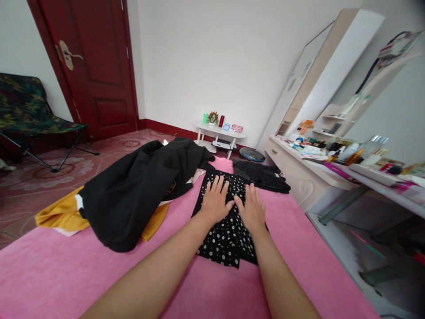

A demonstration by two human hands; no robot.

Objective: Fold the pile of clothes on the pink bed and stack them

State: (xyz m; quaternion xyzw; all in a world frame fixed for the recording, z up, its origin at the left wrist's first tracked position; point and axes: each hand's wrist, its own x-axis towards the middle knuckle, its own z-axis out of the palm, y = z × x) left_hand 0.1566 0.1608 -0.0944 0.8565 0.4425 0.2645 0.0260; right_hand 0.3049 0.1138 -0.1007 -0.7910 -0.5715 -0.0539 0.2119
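Observation:
A black garment with white dots (223,241) lies spread on the pink bedcover (179,283). My left hand (215,201) rests flat on its upper left part, fingers stretched away from me. On the upper right part, my right hand (251,208) lies with its fingers extended and thumb out. The two thumbs nearly meet over the cloth. Neither hand grips anything. Left of the dotted garment is a heap of clothes with a black garment (133,195) on top and yellow cloth (64,210) under it. Beyond my right hand lies a dark folded garment (262,175).
To the right stands a white dressing table (299,170) crowded with bottles, beside a grey-legged stool or stand (345,204). A small white table (217,129) with ornaments is by the far wall. A folding chair (36,115) stands at left near the red door (93,66).

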